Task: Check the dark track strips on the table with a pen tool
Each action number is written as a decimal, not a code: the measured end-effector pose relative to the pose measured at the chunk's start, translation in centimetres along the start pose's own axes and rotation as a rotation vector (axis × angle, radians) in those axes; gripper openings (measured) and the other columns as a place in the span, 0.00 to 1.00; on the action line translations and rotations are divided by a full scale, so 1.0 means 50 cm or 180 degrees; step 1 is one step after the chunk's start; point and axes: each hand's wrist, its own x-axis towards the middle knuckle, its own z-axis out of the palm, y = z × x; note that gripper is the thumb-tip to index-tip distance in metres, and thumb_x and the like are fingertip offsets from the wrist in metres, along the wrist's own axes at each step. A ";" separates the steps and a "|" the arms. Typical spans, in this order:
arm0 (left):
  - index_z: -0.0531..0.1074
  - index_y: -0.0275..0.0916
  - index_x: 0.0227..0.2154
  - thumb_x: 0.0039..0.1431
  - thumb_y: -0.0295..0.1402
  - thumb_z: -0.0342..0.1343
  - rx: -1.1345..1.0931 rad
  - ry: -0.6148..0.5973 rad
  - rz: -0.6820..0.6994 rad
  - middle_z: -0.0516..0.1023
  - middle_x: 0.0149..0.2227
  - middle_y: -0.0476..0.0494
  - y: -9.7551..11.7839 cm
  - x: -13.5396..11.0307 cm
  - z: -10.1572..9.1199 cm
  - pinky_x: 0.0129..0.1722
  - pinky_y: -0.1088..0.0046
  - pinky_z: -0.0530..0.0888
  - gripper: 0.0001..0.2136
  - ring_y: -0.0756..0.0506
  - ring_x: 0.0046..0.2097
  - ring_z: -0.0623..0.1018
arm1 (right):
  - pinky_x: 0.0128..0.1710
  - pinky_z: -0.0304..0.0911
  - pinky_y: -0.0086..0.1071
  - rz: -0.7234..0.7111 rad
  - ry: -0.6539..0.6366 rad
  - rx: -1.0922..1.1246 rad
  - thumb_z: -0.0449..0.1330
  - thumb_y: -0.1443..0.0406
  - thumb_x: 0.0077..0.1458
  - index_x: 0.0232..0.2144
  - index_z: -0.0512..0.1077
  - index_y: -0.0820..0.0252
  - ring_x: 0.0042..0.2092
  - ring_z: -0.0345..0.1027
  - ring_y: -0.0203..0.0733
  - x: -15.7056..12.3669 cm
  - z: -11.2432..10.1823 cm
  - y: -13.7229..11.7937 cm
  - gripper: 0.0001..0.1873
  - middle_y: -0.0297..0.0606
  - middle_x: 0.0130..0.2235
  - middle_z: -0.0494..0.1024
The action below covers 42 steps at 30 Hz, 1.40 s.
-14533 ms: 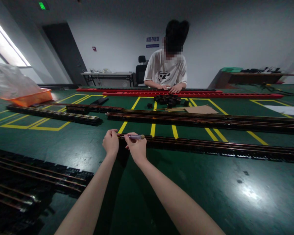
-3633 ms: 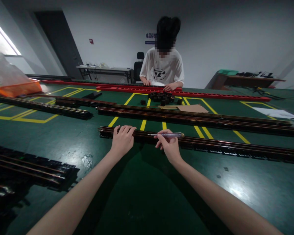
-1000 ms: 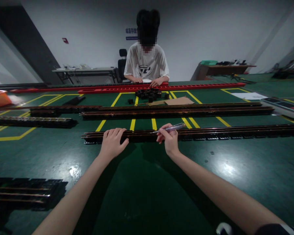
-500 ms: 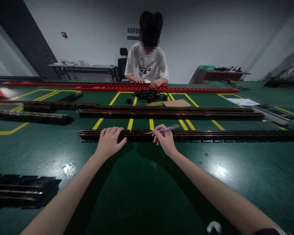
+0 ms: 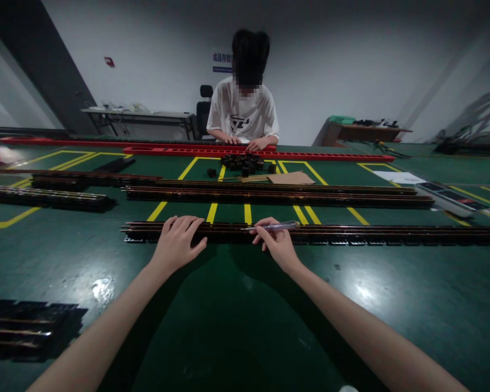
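A long black rail (image 5: pixel 371 236) with copper-coloured strips along it lies crosswise in front of me on the green table. My left hand (image 5: pixel 179 239) rests over its left part, fingers spread and thumb apart on the near side. Between thumb and fingers of my right hand (image 5: pixel 275 242) is a slim screwdriver (image 5: pixel 283 225) with a clear purplish handle. Its thin metal shaft points left, above the rail's middle part. Whether the tip touches the rail, I cannot tell.
Behind lies another stack of black rails (image 5: pixel 277 195), with more rails (image 5: pixel 44 197) at left and lower left. Small black blocks (image 5: pixel 243 161), cardboard (image 5: pixel 292 178) and a grey device (image 5: pixel 451 199) are farther back. A person (image 5: pixel 243 114) sits opposite by red rails (image 5: pixel 310 155).
The whole view has shifted slightly, with the rails appearing lower. The screwdriver now lies flatter, its handle end lower than before. My left hand keeps its place on the rail.
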 end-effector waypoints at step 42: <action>0.69 0.33 0.47 0.58 0.46 0.44 -0.0067 -0.0053 -0.0179 0.74 0.47 0.36 0.155 0.068 0.027 0.51 0.56 0.62 0.23 0.38 0.48 0.71 | 0.16 0.59 0.24 -0.0068 0.0871 -0.0041 0.58 0.63 0.49 0.26 0.68 0.61 0.21 0.68 0.34 0.001 -0.034 0.010 0.06 0.34 0.23 0.75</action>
